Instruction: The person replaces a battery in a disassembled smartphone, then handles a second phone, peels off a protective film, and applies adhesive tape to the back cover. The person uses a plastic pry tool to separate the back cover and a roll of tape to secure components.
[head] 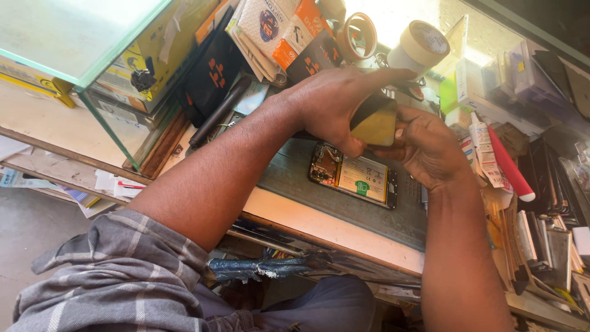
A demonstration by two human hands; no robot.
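While both hands meet above the bench, they pinch a thin, glossy gold-and-black panel between them, its flat face tilted toward the camera; its long axis cannot be judged, since fingers cover most of it. The left hand comes in from the lower left on a long bare forearm, a grey checked sleeve pushed up above the elbow; its palm faces down, its fingers stretch over the panel's top edge and its thumb presses the near lower corner. The right hand rises from below on the other side, wrist bent, fingers curled round the panel's right edge and closed on it. Just under the grip lies an opened phone, back off, its long axis running left to right on a grey work mat, with a pale battery bearing a green patch in its middle. Left of the grip stand a glass case and yellow boxes. Behind the grip lean flat packets in white, orange and black, then a brown tape ring and a cream roll of tape. Right of the grip are a green-and-white box, a small white glue bottle and a red-and-white tube lying slantwise.
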